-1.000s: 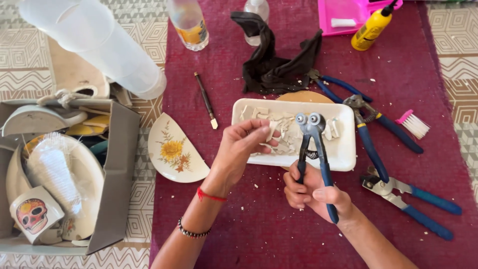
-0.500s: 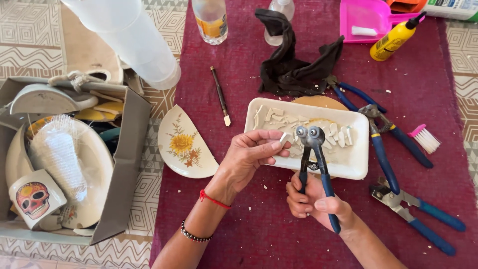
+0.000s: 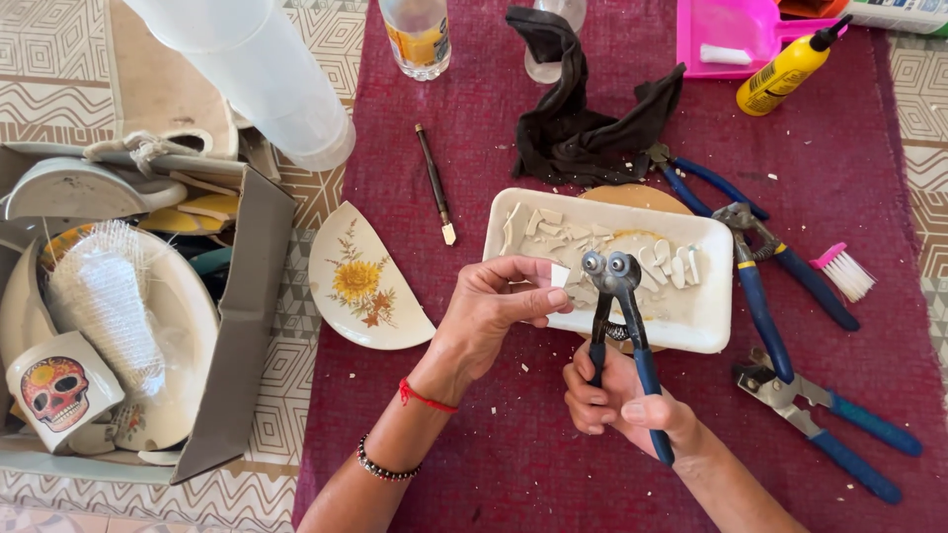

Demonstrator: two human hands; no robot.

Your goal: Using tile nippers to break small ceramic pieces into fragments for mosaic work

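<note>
Over a white tray (image 3: 711, 331) of shards on the bench, the left hand (image 3: 499, 301) pinches a small white ceramic chip (image 3: 560, 275) beside the wheels of blue-handled nippers (image 3: 620, 326) gripped by the right hand (image 3: 617, 400). The chip looks light, brittle and sharp-edged, best held by its flat faces.

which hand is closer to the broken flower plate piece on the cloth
Left. The left hand hangs just right of the broken flower plate piece, pinching a small white shard. The right hand is further right and lower, gripping the wheeled nippers.
</note>
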